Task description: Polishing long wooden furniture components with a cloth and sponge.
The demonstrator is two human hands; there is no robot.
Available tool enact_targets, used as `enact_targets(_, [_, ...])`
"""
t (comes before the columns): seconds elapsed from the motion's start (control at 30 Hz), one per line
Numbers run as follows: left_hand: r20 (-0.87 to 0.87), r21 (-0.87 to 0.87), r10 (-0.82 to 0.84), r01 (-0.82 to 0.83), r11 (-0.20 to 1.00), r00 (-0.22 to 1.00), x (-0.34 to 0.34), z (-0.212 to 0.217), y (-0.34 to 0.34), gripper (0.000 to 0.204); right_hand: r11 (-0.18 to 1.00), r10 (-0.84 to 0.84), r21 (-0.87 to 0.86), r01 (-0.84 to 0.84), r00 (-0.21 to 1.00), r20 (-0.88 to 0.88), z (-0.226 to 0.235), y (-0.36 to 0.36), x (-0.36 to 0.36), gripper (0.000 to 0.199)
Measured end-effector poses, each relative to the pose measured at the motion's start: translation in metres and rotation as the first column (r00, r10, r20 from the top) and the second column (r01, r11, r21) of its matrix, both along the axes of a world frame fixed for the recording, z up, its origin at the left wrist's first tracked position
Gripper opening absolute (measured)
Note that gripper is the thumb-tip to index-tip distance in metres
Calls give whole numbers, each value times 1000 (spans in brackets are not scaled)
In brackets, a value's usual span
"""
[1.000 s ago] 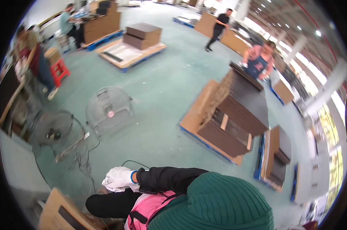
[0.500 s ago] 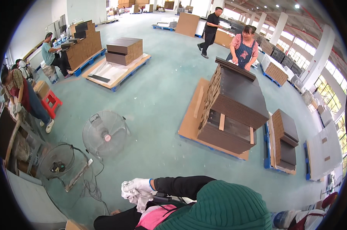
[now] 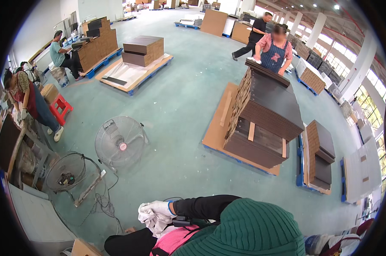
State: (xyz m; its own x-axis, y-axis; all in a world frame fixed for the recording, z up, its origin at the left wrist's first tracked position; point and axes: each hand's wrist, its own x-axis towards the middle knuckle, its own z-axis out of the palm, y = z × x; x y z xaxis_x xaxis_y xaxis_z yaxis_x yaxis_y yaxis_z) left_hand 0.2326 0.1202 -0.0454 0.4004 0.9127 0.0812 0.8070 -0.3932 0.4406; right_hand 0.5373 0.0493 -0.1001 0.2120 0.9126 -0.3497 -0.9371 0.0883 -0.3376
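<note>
My right hand (image 3: 162, 208), in a white glove with a blue cuff edge, is closed on a bunched white cloth (image 3: 152, 221). Its black-sleeved arm reaches leftward across the lower middle, and a black device (image 3: 182, 221) sits at the wrist. Below the cloth are a pink garment (image 3: 176, 241) and a rounded black-clothed shape (image 3: 127, 245), which may be a knee or an arm. Green ribbed fabric (image 3: 261, 230) covers much of the lower edge. My left hand does not show.
A floor fan (image 3: 120, 143) stands ahead, with another fan (image 3: 66, 173) and loose cables (image 3: 103, 202) to its left. Dark panel stacks (image 3: 269, 102) rest on pallets at right. A co-worker in an apron (image 3: 275, 53) leans over one. Others work at left beside a red stool (image 3: 61, 109).
The gloved hand and cloth have shifted slightly right. The aproned co-worker's hands have moved apart over the stack, and the person in black has walked right, passing behind. The view has turned a little.
</note>
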Motion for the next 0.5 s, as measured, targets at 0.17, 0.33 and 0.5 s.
enact_targets(0.17, [-3, 1, 7, -7, 1000, 1000, -1, -2, 4, 73, 997, 25, 73, -21, 998, -51, -14, -2, 1, 20])
enact_targets(0.33, [-8, 0, 25, -25, 1000, 1000, -4, -4, 1, 72, 999, -48, 1, 48, 999, -3, -33, 0, 2, 18])
enact_targets(0.5, [-8, 2, 30, -30, 1000, 1000, -5, -4, 0, 72, 995, -98, -30, 97, 995, -19, -37, 3, -3, 25])
